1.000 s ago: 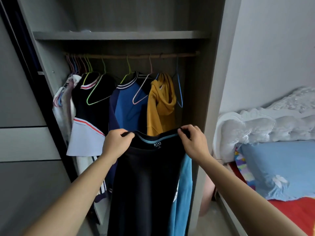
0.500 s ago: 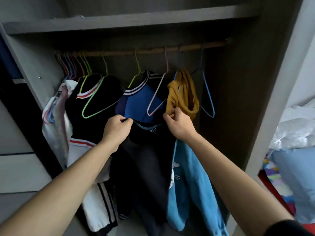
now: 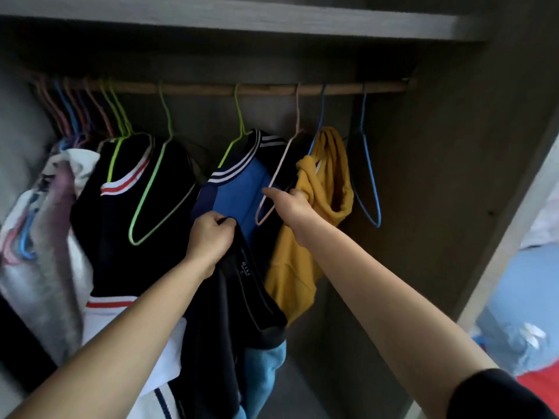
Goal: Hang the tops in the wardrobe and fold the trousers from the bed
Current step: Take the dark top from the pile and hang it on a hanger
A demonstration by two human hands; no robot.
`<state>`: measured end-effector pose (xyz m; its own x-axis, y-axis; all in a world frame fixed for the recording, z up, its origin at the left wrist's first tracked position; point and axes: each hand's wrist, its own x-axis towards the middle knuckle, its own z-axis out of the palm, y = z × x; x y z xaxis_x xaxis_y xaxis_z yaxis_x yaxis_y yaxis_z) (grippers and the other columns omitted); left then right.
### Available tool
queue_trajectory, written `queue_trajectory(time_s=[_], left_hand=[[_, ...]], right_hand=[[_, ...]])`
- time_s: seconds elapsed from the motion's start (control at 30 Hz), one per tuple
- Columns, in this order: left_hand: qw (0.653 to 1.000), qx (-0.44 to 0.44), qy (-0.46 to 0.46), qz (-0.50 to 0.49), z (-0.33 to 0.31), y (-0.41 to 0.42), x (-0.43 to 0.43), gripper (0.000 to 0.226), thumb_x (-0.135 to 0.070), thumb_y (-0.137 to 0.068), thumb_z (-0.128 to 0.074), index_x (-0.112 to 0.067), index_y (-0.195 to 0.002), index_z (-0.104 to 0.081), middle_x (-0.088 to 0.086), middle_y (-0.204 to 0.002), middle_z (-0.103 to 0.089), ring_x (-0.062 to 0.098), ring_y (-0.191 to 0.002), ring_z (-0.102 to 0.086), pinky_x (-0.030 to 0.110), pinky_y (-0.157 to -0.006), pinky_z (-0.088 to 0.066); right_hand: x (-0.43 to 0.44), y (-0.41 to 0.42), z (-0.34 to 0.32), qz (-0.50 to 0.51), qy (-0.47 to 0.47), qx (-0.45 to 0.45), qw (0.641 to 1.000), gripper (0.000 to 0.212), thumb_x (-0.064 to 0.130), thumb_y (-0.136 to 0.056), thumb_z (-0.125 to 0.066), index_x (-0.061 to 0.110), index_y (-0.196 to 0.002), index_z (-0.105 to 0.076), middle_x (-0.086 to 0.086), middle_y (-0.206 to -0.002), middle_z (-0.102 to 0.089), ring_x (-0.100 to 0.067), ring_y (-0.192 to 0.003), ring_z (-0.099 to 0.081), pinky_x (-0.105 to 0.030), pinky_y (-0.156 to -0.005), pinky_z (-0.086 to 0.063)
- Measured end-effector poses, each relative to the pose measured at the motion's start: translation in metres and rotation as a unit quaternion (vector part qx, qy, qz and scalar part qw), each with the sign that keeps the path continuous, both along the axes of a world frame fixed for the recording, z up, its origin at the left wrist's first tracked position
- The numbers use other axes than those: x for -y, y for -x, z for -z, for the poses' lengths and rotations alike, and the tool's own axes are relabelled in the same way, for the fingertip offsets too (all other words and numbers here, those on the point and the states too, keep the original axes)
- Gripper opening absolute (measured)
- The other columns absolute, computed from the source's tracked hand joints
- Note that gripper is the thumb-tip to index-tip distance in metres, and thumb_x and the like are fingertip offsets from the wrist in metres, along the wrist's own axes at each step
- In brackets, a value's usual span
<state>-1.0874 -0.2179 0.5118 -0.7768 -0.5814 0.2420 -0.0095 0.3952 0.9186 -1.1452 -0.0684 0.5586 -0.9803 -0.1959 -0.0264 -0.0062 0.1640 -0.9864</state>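
Note:
My left hand [image 3: 211, 237] is shut on the collar of a dark top [image 3: 233, 313], which hangs down in front of the open wardrobe. A light blue garment [image 3: 263, 373] dangles beneath it. My right hand [image 3: 290, 204] has let go of the top and is up at an empty pink hanger [image 3: 272, 189] on the wooden rail [image 3: 272, 89]. Its fingers curl round the hanger's lower wire and its thumb points left. Just right of that hand hangs a yellow hoodie [image 3: 320, 207]; behind it is a blue top with a striped collar [image 3: 242, 189].
A black top with an empty green hanger [image 3: 157, 207] over it hangs on the left, beside white clothes and several bunched hangers. An empty blue hanger [image 3: 370, 189] is at the rail's right end. A shelf [image 3: 272, 22] lies above. The bed with blue bedding [image 3: 520, 297] shows at far right.
My right hand released the top's collar and rose to the pink hanger. The top now hangs from my left hand alone. My view moved closer into the wardrobe.

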Motion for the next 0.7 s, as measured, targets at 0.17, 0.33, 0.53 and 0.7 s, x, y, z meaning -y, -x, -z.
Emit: queue_trajectory(time_s=[0.17,0.33,0.53,0.7], left_hand=[[0.998,0.003,-0.042,0.039,0.002,0.008,0.028,0.013,-0.019,-0.084,-0.059,-0.009,-0.079,-0.064,0.006,-0.074,-0.065,0.020,-0.067,-0.060,0.028,-0.057,-0.045],[0.993,0.006,-0.058,0.099,0.005,0.010,0.052,0.011,-0.018,-0.086,-0.059,-0.009,-0.081,-0.063,0.008,-0.079,-0.066,0.023,-0.073,-0.063,0.030,-0.063,-0.048],[0.988,0.005,-0.041,0.148,0.016,0.012,0.058,0.010,-0.017,-0.088,-0.058,-0.011,-0.082,-0.062,0.005,-0.076,-0.065,0.019,-0.069,-0.061,0.028,-0.060,-0.047],[0.985,0.004,-0.041,0.168,0.022,0.013,0.052,0.009,-0.017,-0.089,-0.059,-0.012,-0.083,-0.062,0.001,-0.076,-0.064,0.015,-0.069,-0.059,0.025,-0.060,-0.045]], right_hand=[[0.010,0.005,-0.012,0.034,-0.023,-0.013,0.999,0.087,0.040,-0.088,-0.069,0.012,-0.155,-0.021,-0.009,-0.150,-0.043,-0.028,-0.134,-0.046,-0.041,-0.112,-0.039],[0.039,0.003,-0.032,0.026,0.156,0.056,0.986,0.016,0.015,-0.103,-0.046,0.005,-0.114,-0.053,-0.011,-0.093,-0.061,-0.027,-0.082,-0.066,-0.031,-0.079,-0.059],[0.038,-0.005,-0.027,0.178,0.049,-0.085,0.979,0.034,0.038,-0.105,-0.039,0.021,-0.129,-0.057,-0.005,-0.091,-0.060,-0.018,-0.072,-0.055,-0.026,-0.060,-0.046],[0.014,-0.032,-0.011,0.168,0.015,-0.160,0.973,0.037,0.046,-0.104,-0.039,0.022,-0.110,-0.066,-0.009,-0.114,-0.066,-0.028,-0.100,-0.063,-0.041,-0.081,-0.049]])
